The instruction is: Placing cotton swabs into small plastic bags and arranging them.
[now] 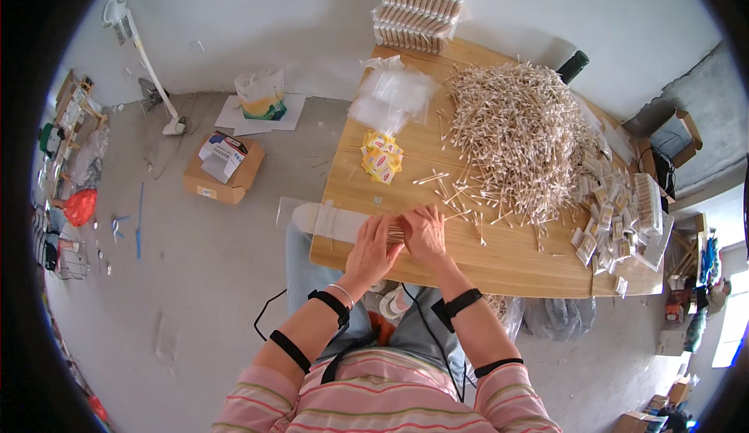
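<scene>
Close to the table's front edge, my left hand (371, 252) and my right hand (424, 234) are closed around a small bundle of cotton swabs (395, 233). The swabs lie side by side between my fingers, largely hidden by them. Left of my left hand, a whitish flat strip (335, 222) lies along the edge of the wooden table (484, 260). Just beyond my right hand, loose swabs (452, 193) are scattered. They lead to a large heap of cotton swabs (515, 136). Yellow printed cards (381, 157) sit past my hands, with clear plastic bags (392, 96) behind them.
Packed swabs stand in a tall stack (417, 13) by the wall. Many small packs (608, 218) crowd the table's right end. A dark bottle (573, 66) stands behind the heap. On the floor to the left are a cardboard box (225, 169) and a stick vacuum (148, 62).
</scene>
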